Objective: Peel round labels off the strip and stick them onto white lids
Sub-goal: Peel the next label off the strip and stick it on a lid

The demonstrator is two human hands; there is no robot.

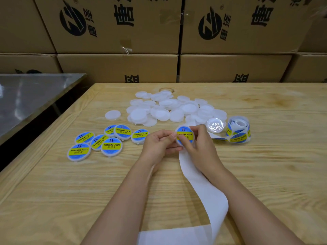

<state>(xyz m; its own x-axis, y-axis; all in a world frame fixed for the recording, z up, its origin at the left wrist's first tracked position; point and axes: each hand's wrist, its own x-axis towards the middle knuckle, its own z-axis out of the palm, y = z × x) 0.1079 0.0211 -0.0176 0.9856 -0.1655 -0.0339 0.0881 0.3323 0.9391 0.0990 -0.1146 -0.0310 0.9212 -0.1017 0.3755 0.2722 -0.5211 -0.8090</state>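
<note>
We grip the labelled lid [184, 132] in both hands | left hand [159, 144] pinches its rim, right hand [200, 145] curls round it | finished lids [111, 146] lie at 9 o'clock, left hand nearer

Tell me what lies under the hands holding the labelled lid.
The white backing strip passes under the right hand, over the wooden table. Whatever lies directly below the labelled lid and left hand is covered by them.

Seven labelled lids [111, 146] lie loose, plus one held lid [184, 131], one label roll [230, 129], and uncounted heaped plain lids [161, 114].
</note>
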